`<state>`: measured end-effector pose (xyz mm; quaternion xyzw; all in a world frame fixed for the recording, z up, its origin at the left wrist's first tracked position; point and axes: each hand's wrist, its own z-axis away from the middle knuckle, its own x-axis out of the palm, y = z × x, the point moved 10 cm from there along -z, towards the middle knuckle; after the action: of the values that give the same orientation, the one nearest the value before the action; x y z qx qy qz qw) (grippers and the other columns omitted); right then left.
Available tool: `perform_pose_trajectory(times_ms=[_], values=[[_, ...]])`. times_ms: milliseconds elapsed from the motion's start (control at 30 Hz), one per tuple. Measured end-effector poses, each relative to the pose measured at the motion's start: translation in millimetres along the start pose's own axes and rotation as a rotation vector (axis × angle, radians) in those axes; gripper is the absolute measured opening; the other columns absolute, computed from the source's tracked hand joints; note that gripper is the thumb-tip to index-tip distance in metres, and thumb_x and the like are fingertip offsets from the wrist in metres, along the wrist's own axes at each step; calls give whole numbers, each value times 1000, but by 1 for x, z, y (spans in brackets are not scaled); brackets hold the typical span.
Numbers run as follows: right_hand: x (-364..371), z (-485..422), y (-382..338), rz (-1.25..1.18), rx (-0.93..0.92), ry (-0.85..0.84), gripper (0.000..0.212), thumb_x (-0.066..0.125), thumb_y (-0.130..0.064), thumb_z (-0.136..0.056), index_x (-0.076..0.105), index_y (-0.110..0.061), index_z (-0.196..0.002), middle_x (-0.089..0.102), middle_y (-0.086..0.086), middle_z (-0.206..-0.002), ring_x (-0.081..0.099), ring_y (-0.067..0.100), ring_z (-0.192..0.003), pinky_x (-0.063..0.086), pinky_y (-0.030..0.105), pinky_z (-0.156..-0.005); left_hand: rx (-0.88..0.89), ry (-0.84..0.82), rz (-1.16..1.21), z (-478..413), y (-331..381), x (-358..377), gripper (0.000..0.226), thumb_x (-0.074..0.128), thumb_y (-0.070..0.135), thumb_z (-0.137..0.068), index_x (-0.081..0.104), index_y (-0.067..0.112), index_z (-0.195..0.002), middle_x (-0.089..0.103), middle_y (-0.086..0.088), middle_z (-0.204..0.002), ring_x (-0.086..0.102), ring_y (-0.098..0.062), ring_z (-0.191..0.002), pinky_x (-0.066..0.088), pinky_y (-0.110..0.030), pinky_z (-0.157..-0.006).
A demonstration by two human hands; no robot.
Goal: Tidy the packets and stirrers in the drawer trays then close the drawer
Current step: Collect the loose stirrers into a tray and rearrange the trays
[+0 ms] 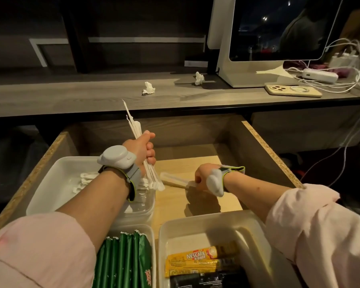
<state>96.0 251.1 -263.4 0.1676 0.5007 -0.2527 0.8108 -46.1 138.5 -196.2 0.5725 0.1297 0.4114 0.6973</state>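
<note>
The wooden drawer [264, 142] stands pulled out. My left hand [142, 149] grips a bundle of white wrapped stirrers [133, 125] upright, their lower ends over the back left white tray [50, 183], which holds more white wrappers. My right hand [203, 173] pinches the end of another wrapped stirrer [175, 180] lying on the bare drawer floor. The front left tray [153, 233] holds green packets [123, 262]. Yellow Nescafe packets [195, 260] and dark ones lie in the front right tray [195, 225].
A counter [92, 98] above the drawer carries two crumpled paper scraps [148, 88], a phone [293, 90], a monitor on a white stand [258, 75] and a tangle of white charger cables [341, 77] at the right.
</note>
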Motion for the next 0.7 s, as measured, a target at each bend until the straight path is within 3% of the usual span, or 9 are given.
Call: perform_pose_trajectory(times_ms=[67,133,267,367,433,500,567,633,700], values=[[-14,3,15,-312,21,51,28,57,-28,-89,71,-10,-105,66,3,-89,64,20,-80,54,29,-79,-6,-8,-45,-2,-3,-1,22,47,35,-94,50,21,-78,35,10,-34,28,-4,-26,26,-9,-32],[-31,15,18,-726,-30,88,16,62,-24,-87,71,-12,-93,69,0,-83,67,13,-73,58,27,-70,12,-20,-150,-2,-2,-1,33,57,49,-84,49,20,-71,36,9,-37,31,-6,-28,29,-12,-33],[-65,43,-30,-1128,-280,65,14,67,-27,-83,72,-24,-71,72,-7,-68,69,4,-60,56,20,-57,64,-93,-286,6,1,9,60,72,77,-38,61,21,-56,45,5,-50,38,-10,-37,33,-21,-41],[-67,50,-66,-1116,-339,-24,17,65,-26,-85,70,-22,-70,72,-6,-65,69,6,-60,57,23,-59,116,-110,-367,14,8,15,47,66,74,-57,73,28,-67,67,5,-66,47,-16,-46,42,-29,-53],[-79,55,-69,-1031,-324,29,20,61,-31,-88,70,-18,-76,72,-4,-70,69,11,-65,56,26,-60,175,-100,-350,19,18,14,34,58,57,-78,72,28,-67,65,8,-56,50,-18,-51,44,-35,-63],[-115,59,-53,-986,-255,281,28,54,-37,-91,69,-13,-91,73,6,-89,69,20,-81,54,33,-66,242,-87,-442,26,27,12,36,50,50,-87,68,26,-67,57,10,-46,50,-15,-52,41,-30,-63],[-162,71,-40,-1061,-262,585,36,48,-36,-95,59,-14,-121,63,7,-123,60,17,-108,51,25,-75,298,-51,-575,35,34,10,37,45,51,-90,65,27,-70,57,11,-47,54,-5,-49,40,-23,-56],[-199,87,-57,-1086,-472,725,43,44,-33,-97,42,-22,-139,45,1,-143,45,6,-120,42,14,-86,310,-29,-565,42,37,10,32,48,47,-91,63,27,-70,61,8,-61,59,-2,-59,41,-22,-61],[-219,95,-85,-958,-607,752,46,40,-33,-99,34,-25,-144,37,-1,-150,38,10,-131,38,21,-99,229,-104,-414,49,31,16,27,48,34,-93,60,21,-73,52,-2,-67,53,-12,-66,39,-27,-66]])
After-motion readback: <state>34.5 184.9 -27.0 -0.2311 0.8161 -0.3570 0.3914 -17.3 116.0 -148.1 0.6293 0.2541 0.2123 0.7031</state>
